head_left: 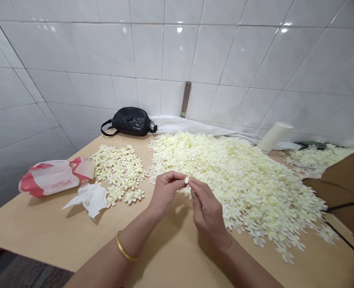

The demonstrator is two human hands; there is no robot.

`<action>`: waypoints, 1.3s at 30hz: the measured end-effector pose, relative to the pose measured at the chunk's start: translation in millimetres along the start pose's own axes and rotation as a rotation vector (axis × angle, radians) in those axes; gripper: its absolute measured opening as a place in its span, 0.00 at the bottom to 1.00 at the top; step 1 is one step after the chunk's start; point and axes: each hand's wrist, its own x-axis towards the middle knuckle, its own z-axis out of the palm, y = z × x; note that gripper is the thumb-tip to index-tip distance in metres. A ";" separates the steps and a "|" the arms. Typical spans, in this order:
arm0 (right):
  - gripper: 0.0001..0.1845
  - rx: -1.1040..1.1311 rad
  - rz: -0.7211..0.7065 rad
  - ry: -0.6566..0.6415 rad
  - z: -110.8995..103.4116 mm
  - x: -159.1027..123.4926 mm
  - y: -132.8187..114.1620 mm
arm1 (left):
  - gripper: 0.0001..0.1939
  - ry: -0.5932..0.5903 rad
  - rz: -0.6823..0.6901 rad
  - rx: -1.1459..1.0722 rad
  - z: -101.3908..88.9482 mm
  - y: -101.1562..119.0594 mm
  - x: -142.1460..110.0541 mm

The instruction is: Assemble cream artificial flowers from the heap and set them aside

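The hands (207, 212) pinch one cream flower (186, 180) together, open tabletop (171, 248) toward the front edge.

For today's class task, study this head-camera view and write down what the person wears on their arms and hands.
The left hand and right hand wear no gloves, and no sleeves show. The one item worn in view is a smooth gold-coloured bangle near the left wrist.
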 end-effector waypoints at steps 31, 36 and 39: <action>0.10 0.430 0.498 -0.119 -4.3 9.9 10.9 | 0.12 -0.031 0.472 0.917 -3.9 -22.8 -6.0; 0.12 0.516 0.605 -0.160 -4.3 13.5 14.1 | 0.08 0.050 0.436 0.933 -7.9 -25.8 -4.9; 0.14 0.574 0.615 -0.230 -4.7 14.4 14.1 | 0.12 -0.035 0.445 0.871 -9.0 -27.2 -5.7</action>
